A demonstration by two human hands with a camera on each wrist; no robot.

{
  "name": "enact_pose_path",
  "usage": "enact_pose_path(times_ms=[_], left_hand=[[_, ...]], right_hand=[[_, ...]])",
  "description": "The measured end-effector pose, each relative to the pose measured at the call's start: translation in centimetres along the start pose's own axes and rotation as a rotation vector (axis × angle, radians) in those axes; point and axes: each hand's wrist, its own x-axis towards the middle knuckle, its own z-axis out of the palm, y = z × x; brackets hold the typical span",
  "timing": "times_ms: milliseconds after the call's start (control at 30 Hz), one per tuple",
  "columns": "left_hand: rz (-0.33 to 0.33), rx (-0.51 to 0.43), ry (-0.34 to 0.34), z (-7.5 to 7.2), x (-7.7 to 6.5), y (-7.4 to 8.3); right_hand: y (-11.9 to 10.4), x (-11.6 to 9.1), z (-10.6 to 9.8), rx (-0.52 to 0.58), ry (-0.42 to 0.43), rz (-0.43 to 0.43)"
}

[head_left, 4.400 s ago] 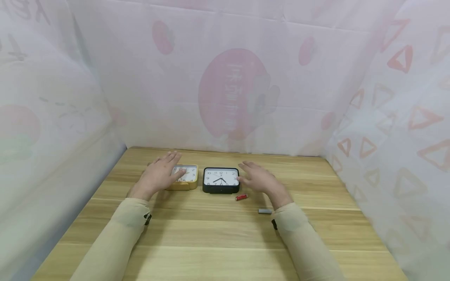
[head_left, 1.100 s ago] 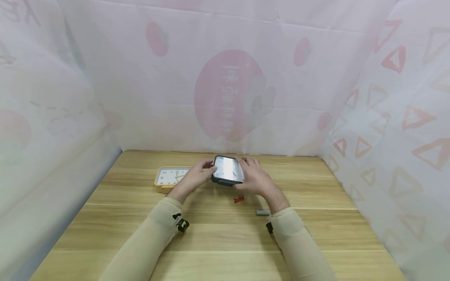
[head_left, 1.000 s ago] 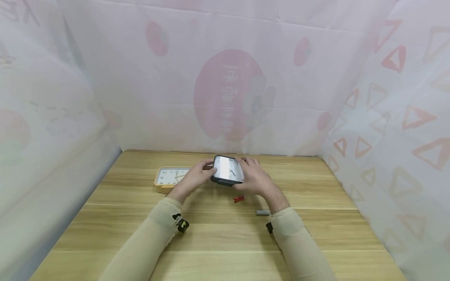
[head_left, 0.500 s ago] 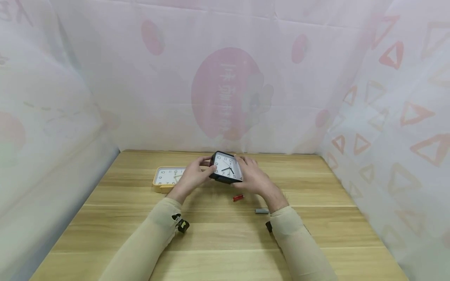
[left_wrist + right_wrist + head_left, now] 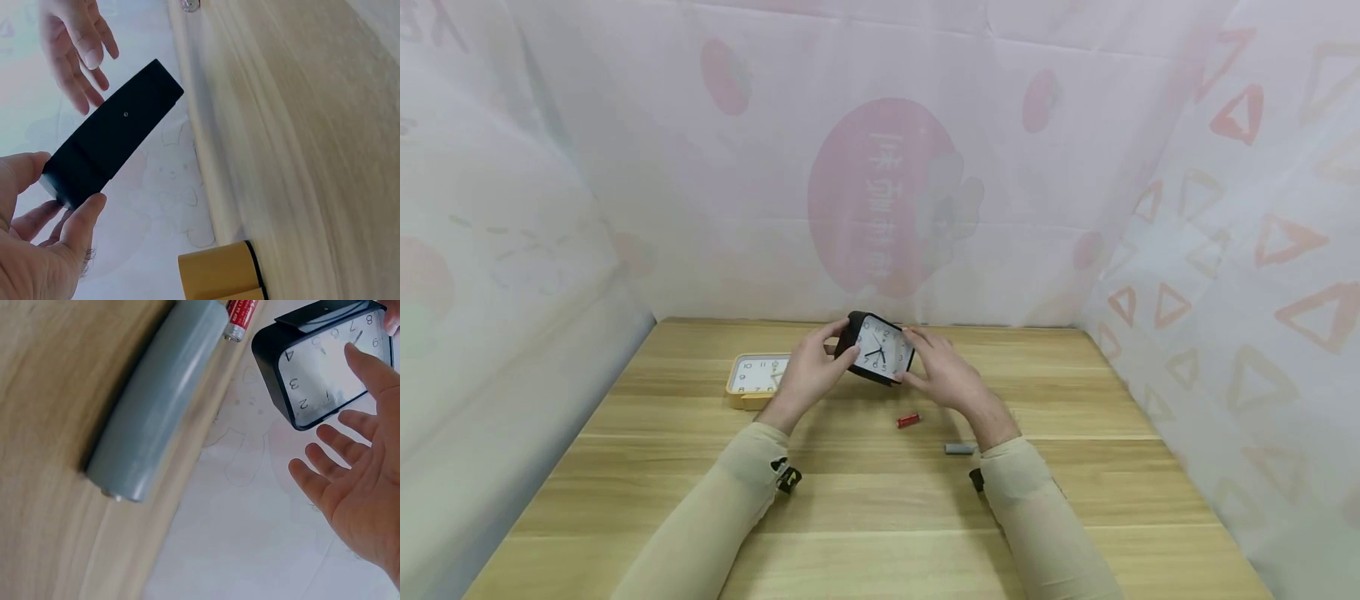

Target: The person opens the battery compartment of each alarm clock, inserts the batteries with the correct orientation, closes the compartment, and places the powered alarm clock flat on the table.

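Held off the table, a black rectangular alarm clock [image 5: 886,346] with a white dial is tilted, its face turned toward the right. My left hand [image 5: 808,375] grips it at the left end, thumb on one side and fingers on the other, as the left wrist view shows on the clock's black case [image 5: 112,137]. Around the opposite end, my right hand [image 5: 953,379] has its fingers spread. In the right wrist view the right hand's thumb [image 5: 370,369] crosses in front of the dial; whether it touches is unclear.
A yellow alarm clock [image 5: 751,377] lies face up at the left, partly behind my left hand. On the wooden table [image 5: 865,500] lie a red battery [image 5: 908,421] and a grey battery [image 5: 958,448]. A printed cloth [image 5: 760,208] hangs behind.
The black clock lay on the table at first; both hands took hold and lifted it. Since then it has turned and tilted further, and the right hand's fingers have loosened from it.
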Motion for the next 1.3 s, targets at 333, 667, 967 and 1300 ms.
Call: enact_pose_path(times_ms=[333, 667, 967, 1300], left_hand=[[0.229, 0.282, 0.084, 0.1, -0.17, 0.26], [0.44, 0.439, 0.111, 0.38, -0.46, 0.16], [0.636, 0.59, 0.134, 0.58, -0.43, 0.07], [0.842, 0.824, 0.139, 0.99, -0.64, 0.33]], right_hand=[[0.85, -0.02, -0.48, 0.058, 0.018, 0.045], [0.98, 0.22, -0.57, 0.211, 0.049, 0.103], [0.86, 0.01, -0.94, 0.447, 0.017, 0.203], [0.66, -0.27, -0.97, 0.706, -0.047, 0.312]])
